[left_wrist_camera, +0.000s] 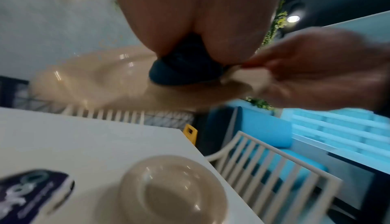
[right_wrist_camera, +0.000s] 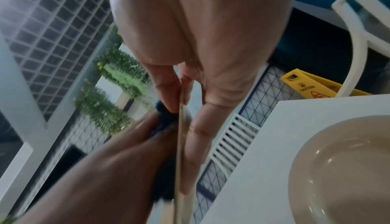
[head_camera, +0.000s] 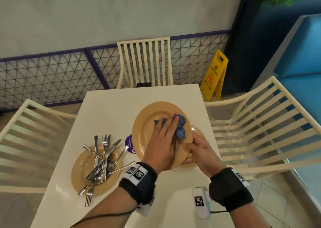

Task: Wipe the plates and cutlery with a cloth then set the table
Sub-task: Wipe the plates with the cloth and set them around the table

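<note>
Both hands are busy on one tan plate (head_camera: 147, 123) lifted and tilted above the tabletop (head_camera: 107, 102): the right hand (head_camera: 199, 149) pinches its near rim, thumb on top and fingers beneath, steadying it so the left hand (head_camera: 163, 141), fingers fairly flat, can press the crumpled blue cloth (head_camera: 180, 125) across its face. Just beneath it a second plate (head_camera: 198, 130) waits on the tabletop, partly hidden. Further left a third plate (head_camera: 79, 168) serves as a tray for the heaped forks, knives and spoons (head_camera: 102, 160), probably to keep the unwiped cutlery together until its turn.
</note>
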A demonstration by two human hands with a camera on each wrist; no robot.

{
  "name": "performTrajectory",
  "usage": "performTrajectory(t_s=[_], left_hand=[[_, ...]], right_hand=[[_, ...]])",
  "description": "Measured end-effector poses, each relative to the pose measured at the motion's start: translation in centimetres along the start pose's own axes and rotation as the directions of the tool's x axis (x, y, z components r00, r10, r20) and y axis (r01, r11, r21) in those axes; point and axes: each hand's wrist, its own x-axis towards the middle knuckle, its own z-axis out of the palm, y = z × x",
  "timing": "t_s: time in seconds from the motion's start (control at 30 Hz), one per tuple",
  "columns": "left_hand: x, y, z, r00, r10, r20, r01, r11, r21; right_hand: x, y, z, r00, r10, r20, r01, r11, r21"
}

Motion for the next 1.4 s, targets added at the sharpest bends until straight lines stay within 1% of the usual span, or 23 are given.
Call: performTrajectory(t_s=[0.07, 0.13, 0.17, 0.2, 0.27, 0.37, 0.4, 0.43, 0.53, 0.57, 0.67, 0.73, 0.8, 0.83, 0.9, 0.93, 1.03, 1.1, 1.17, 1.23, 1.3, 1.33, 1.4], left_hand=[[-2.0, 1.1, 1.6, 0.991, 0.131, 0.028, -0.131, 0.991, -0.007], [-4.0, -1.4, 2.0, 0.966, 0.252, 0.052, -0.257, 0.955, 0.145], [-4.6, -3.0, 1.5, 0.962, 0.262, 0.071, -0.271, 0.931, 0.245], [-4.9, -4.7, 1.0, 0.972, 0.222, 0.081, -0.236, 0.922, 0.307], [-4.0, -7.2, -0.4, 0.995, 0.093, 0.029, -0.098, 0.947, 0.305], [-0.7, -6.0, -1.8, 0.992, -0.091, -0.092, 0.103, 0.986, 0.13], [0.3, -4.4, -1.8, 0.989, -0.112, -0.101, 0.118, 0.991, 0.056], [0.7, -2.5, -1.7, 0.992, -0.081, -0.1, 0.081, 0.997, -0.001], [-1.1, 1.4, 1.1, 0.991, 0.133, -0.028, -0.135, 0.988, -0.074], [-2.4, 1.2, 2.2, 0.983, 0.184, 0.0, -0.184, 0.982, -0.049], [-5.3, -3.2, 2.7, 0.958, 0.285, 0.04, -0.286, 0.93, 0.229], [-5.4, -6.4, 1.6, 0.979, 0.203, 0.018, -0.201, 0.945, 0.257], [-3.6, -7.2, -0.1, 0.996, 0.027, -0.089, -0.012, 0.986, 0.164], [-2.3, -6.3, -0.8, 0.987, -0.045, -0.154, 0.063, 0.992, 0.114], [-0.3, -3.1, -1.6, 0.972, -0.1, -0.215, 0.106, 0.994, 0.016], [0.0, -1.2, -1.6, 0.974, -0.089, -0.21, 0.083, 0.996, -0.035], [-1.9, 2.9, 0.8, 0.992, 0.05, -0.118, -0.062, 0.993, -0.102], [-4.0, 1.8, 2.3, 0.983, 0.165, -0.079, -0.168, 0.986, -0.026], [-5.2, -1.6, 2.3, 0.967, 0.252, -0.035, -0.246, 0.961, 0.125], [-4.8, -5.3, 1.3, 0.985, 0.171, -0.037, -0.161, 0.968, 0.193], [-3.3, -7.1, -0.3, 0.995, -0.021, -0.101, 0.035, 0.989, 0.145], [-2.3, -6.8, -1.0, 0.986, -0.078, -0.145, 0.094, 0.99, 0.107], [-0.7, -4.1, -1.6, 0.975, -0.117, -0.187, 0.117, 0.993, -0.009]], right_hand=[[0.1, -1.0, -1.1, 0.999, -0.02, -0.042, 0.02, 1.0, 0.01], [-0.7, -1.4, -2.5, 0.999, -0.024, -0.034, 0.024, 1.0, 0.01], [-1.3, -1.4, -3.1, 1.0, -0.018, -0.021, 0.018, 1.0, 0.006], [-1.9, -1.2, -3.4, 1.0, -0.011, -0.012, 0.011, 1.0, 0.0], [-2.5, -0.6, -3.3, 1.0, 0.012, 0.005, -0.011, 1.0, -0.008], [-2.6, 0.2, -1.4, 0.997, 0.049, 0.062, -0.046, 0.998, -0.049], [-2.3, 0.2, -0.6, 0.996, 0.049, 0.074, -0.044, 0.996, -0.072], [-2.0, 0.1, 0.0, 0.997, 0.04, 0.073, -0.033, 0.996, -0.089], [-1.2, -0.9, 0.3, 0.999, -0.047, -0.004, 0.046, 0.991, -0.124], [-1.3, -1.3, -0.3, 0.997, -0.072, -0.024, 0.068, 0.989, -0.129], [-2.3, -1.9, -2.6, 0.998, -0.066, -0.02, 0.063, 0.993, -0.104], [-3.2, -1.7, -3.2, 0.999, -0.044, 0.01, 0.045, 0.993, -0.114], [-3.6, -1.2, -2.5, 0.999, -0.028, 0.026, 0.031, 0.991, -0.127], [-3.5, -1.0, -1.8, 0.999, -0.026, 0.032, 0.03, 0.991, -0.134], [-3.0, -1.2, -0.2, 0.999, -0.041, 0.025, 0.044, 0.989, -0.138], [-2.6, -1.6, 0.4, 0.998, -0.057, 0.013, 0.058, 0.989, -0.135], [-2.0, -3.4, 0.6, 0.993, -0.104, -0.048, 0.101, 0.993, -0.06], [-2.4, -4.1, -0.6, 0.992, -0.097, -0.076, 0.097, 0.995, -0.004], [-3.2, -3.9, -1.7, 0.995, -0.074, -0.07, 0.074, 0.997, -0.006], [-4.1, -2.8, -2.0, 0.996, -0.065, -0.056, 0.063, 0.997, -0.039], [-4.5, -1.7, -1.2, 0.998, -0.044, -0.036, 0.042, 0.998, -0.048], [-4.5, -1.3, -0.5, 0.999, -0.034, -0.024, 0.033, 0.998, -0.047], [-4.1, -1.1, 0.8, 0.999, -0.039, -0.025, 0.037, 0.997, -0.075]])
